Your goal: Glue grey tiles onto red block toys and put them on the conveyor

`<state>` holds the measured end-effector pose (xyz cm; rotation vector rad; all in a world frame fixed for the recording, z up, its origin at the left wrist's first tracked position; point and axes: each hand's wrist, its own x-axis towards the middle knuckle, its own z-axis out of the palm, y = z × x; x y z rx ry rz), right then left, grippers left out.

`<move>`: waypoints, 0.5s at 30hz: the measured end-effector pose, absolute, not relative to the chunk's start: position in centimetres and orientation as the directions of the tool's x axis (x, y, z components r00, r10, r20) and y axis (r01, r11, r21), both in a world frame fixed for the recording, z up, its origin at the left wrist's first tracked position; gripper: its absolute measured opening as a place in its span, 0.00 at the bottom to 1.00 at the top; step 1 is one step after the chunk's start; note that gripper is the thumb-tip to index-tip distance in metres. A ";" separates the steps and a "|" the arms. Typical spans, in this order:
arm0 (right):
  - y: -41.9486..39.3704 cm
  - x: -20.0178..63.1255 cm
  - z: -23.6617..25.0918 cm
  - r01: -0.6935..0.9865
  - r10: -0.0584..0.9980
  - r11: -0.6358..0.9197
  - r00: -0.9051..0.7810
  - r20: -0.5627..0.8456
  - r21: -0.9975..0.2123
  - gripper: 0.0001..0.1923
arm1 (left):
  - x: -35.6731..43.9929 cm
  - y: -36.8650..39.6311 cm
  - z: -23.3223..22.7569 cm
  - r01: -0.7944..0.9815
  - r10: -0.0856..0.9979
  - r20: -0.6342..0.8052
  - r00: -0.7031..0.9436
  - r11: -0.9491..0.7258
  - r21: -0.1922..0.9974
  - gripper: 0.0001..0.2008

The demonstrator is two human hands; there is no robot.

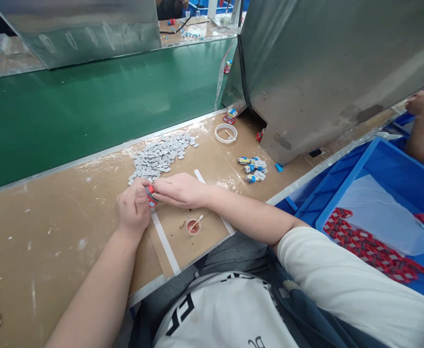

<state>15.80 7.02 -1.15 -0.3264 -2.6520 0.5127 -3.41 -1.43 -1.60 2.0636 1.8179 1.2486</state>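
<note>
The left hand (134, 209) and right hand (179, 190) meet over the brown cardboard-covered bench (52, 232), fingers of both pinched together on one small red plastic part (150, 195) held between them just above the surface; a heap of small flat grey metal pieces (159, 155) lies just beyond the hands; a tiny round red cap with a pale stick (193, 225) sits near the right wrist; a blue plastic crate (378, 164) holds red parts at the right

The table (70, 227) looks like matt brown board, scuffed and speckled white. Beyond it, the belt (89, 106) is smooth green with a soft sheen. Right of the table, the bin (378, 164) is glossy blue plastic.
</note>
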 end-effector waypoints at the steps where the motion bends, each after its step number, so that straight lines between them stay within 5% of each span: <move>1: 7.0 15.8 -1.2 0.143 0.287 0.914 -0.889 0.355 -0.380 0.19 | -3.4 -1.5 -1.5 0.769 0.871 0.489 -0.054 -0.276 0.577 0.31; 6: 6.8 15.8 -1.4 0.172 0.299 0.919 -0.890 0.343 -0.356 0.20 | -3.6 -1.6 -1.3 0.781 0.875 0.485 -0.010 -0.296 0.550 0.29; 15: 6.2 16.0 -1.3 0.133 0.395 0.730 -0.883 0.254 -0.671 0.13 | -3.8 -1.7 -1.1 0.849 0.854 0.516 0.057 -0.314 0.426 0.26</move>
